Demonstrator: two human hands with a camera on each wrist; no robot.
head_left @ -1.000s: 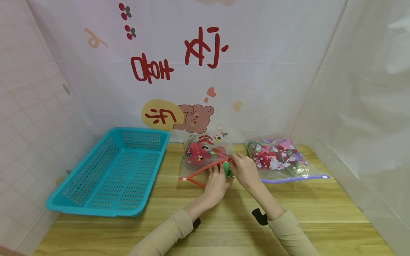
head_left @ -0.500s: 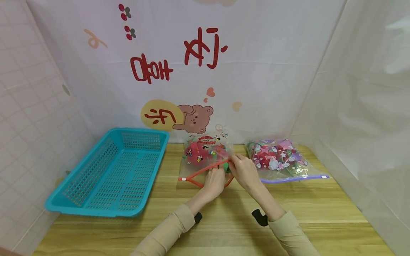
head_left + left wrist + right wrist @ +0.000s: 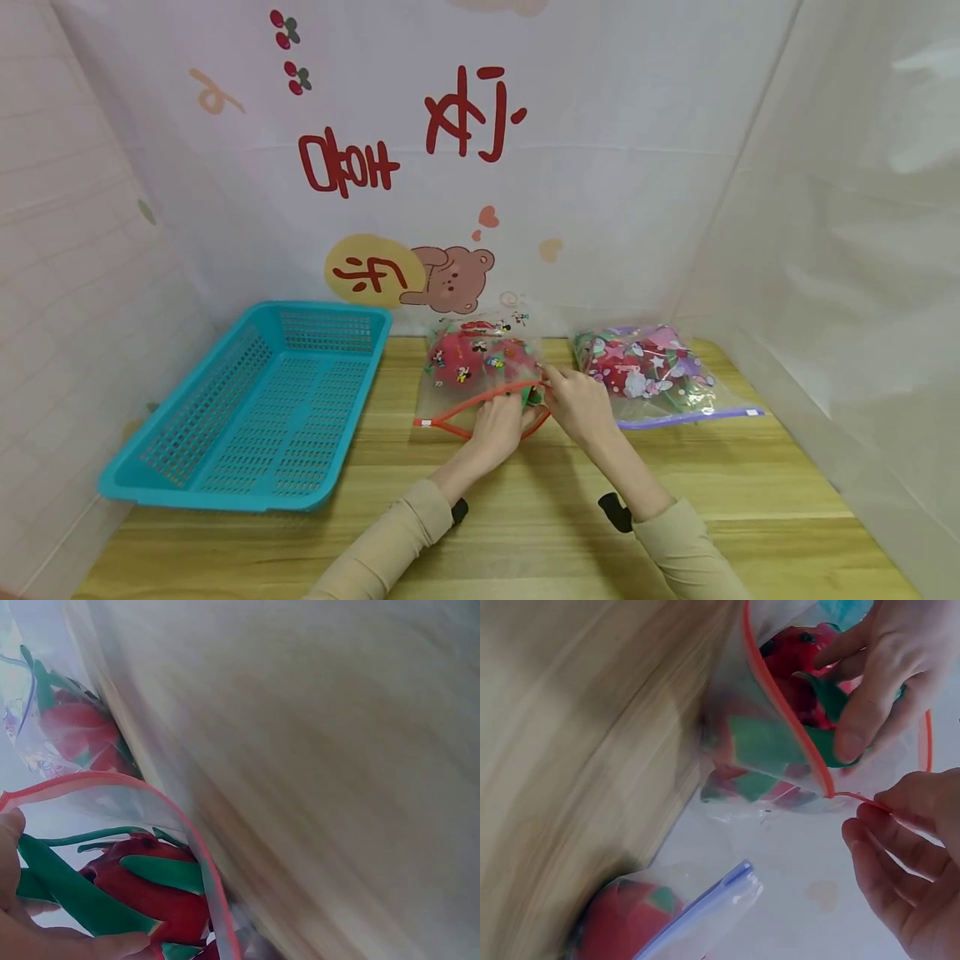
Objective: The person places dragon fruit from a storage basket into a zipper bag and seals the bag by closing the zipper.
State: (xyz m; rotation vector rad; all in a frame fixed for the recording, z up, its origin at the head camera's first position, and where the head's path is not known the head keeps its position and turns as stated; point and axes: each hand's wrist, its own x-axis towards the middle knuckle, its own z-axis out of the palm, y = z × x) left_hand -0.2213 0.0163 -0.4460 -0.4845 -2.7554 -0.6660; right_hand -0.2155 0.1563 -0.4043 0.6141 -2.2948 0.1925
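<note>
A clear printed zip bag (image 3: 442, 400) with a red-orange zip strip lies at the table's middle back, its mouth spread apart. Reaching into that mouth, my left hand (image 3: 497, 429) has its thumb and fingers curled about a red dragon fruit (image 3: 150, 892) with green leaf-like scales, which looks artificial. Part of the fruit is hidden by the hand and bag. My right hand (image 3: 579, 408) pinches the bag's zip edge at its right end between thumb and fingers. More red and green shapes show through the frosted plastic.
A second zip bag (image 3: 637, 375) with a purple strip, filled with red and green things, lies at the right. On the left stands a turquoise plastic basket (image 3: 225, 502). A printed white cloth (image 3: 630, 167) hangs behind the wooden table (image 3: 540, 533).
My left hand has gone deeper into the red-stripped bag, carrying the green-scaled fruit inward from the mouth. The right hand keeps its pinch on the zip edge.
</note>
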